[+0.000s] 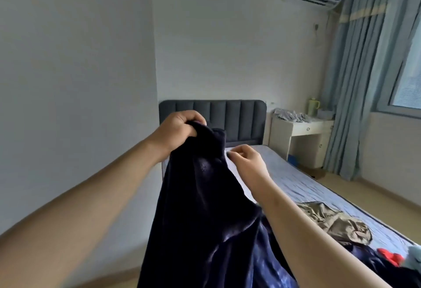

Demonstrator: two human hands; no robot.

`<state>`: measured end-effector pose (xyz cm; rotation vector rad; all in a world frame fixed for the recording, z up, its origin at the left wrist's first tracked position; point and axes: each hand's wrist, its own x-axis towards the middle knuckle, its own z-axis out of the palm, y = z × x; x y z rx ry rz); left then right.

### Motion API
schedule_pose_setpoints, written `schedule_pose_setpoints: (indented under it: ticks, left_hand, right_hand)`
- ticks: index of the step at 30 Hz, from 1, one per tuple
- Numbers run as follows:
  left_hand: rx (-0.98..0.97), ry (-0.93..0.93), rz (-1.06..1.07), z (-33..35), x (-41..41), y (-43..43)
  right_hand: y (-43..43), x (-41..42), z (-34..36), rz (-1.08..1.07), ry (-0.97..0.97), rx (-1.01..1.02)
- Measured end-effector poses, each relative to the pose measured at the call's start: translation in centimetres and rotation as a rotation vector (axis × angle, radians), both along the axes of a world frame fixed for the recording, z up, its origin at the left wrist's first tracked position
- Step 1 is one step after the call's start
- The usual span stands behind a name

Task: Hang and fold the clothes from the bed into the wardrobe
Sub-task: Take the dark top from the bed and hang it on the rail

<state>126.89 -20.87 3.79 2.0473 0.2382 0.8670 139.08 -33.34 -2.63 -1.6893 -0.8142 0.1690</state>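
The top of a dark blue garment [205,208] is gripped in the left hand [180,128], with the fingers curled tight round a bunch of cloth. The garment is held up in the air over the left edge of the bed [296,180]. Its lower part is cut off by the bottom of the picture. The right hand [247,164] is seen just beside the garment's right edge, with its fingers curled. Whether any cloth is pinched there cannot be told. More dark blue cloth is half hidden behind the right arm. A crumpled olive garment [337,221] is laid near the bed's right edge. Near the bed's close right corner, a small red thing [389,257] and a pale green cloth [414,258] are seen, and the green one is partly cut off. Beside the headboard [227,117], a white table [303,128] is stood. Crumpled grey cloth [291,115] and a yellow-green jug [313,106] are seen on it.
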Motion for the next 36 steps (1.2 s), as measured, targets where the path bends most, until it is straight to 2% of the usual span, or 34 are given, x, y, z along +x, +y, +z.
schedule_pose_setpoints:
  ticks: [3, 6, 14, 18, 22, 26, 31, 32, 33, 36]
  left_hand:
    - [0.033, 0.044, 0.068, -0.1, -5.0, 0.8]
    - [0.017, 0.036, 0.165, 0.5, -10.1, 2.0]
    - [-0.034, -0.089, 0.435, 2.2, -25.0, 6.8]
    - [-0.022, -0.117, 0.611, 1.4, -33.0, 8.7]
    - [0.002, 0.046, 0.774, 0.9, -42.5, 10.6]
    - [-0.070, 0.248, 0.918, 0.5, -51.2, 12.2]
    - [0.102, 0.520, 1.419, -1.8, -60.4, 13.6]
    - [0.080, 0.523, 1.493, -2.4, -61.9, 13.9]
    - [-0.016, 0.441, 1.522, -2.9, -63.1, 14.1]
    - [-0.496, -0.047, 1.416, -3.9, -66.0, 14.4]
  right_hand:
    - [3.1, -4.5, 0.5, 0.419, 0.168, 0.043]
    - [5.5, -8.0, 0.2, 0.659, 0.248, 0.027]
    - [13.6, -19.2, 0.6, 0.856, 0.017, -0.226]
    - [18.8, -26.1, 0.5, 0.793, -0.093, -0.169]
    - [23.2, -34.8, 0.6, 0.852, -0.075, -0.069]
    - [26.6, -43.5, 0.3, 0.955, 0.019, 0.003]
    - [29.7, -53.5, 1.0, 1.091, 0.036, 0.073]
    - [30.2, -55.3, 1.0, 1.126, 0.032, 0.069]
    - [30.7, -56.9, 0.8, 1.154, 0.039, 0.067]
    - [32.4, -61.4, 0.4, 1.218, 0.064, 0.066]
